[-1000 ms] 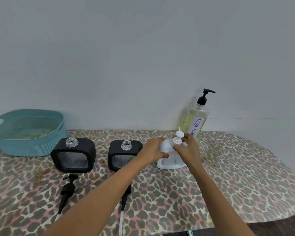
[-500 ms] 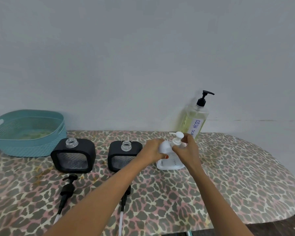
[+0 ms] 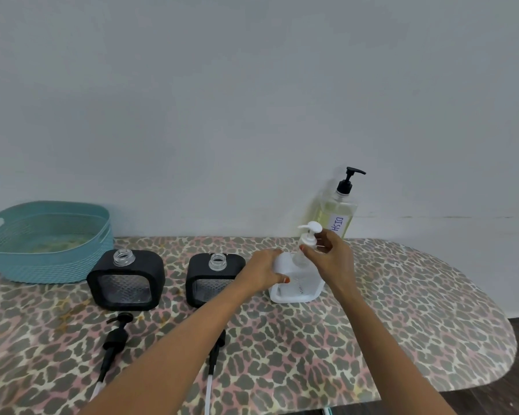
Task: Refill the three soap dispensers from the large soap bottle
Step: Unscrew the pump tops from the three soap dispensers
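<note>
White soap dispenser [image 3: 297,295] stands on the leopard-print worktop [image 3: 402,310]; the left grip [image 3: 262,269] curls round its body, the right grip [image 3: 333,262] pinches its white pump [image 3: 311,233].

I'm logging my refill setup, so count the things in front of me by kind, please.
Black soap dispensers: 2
White soap dispenser: 1
Loose black pumps: 2
White pump: 1
Large dish soap bottle: 1
Teal basket: 1
Total: 8
</note>
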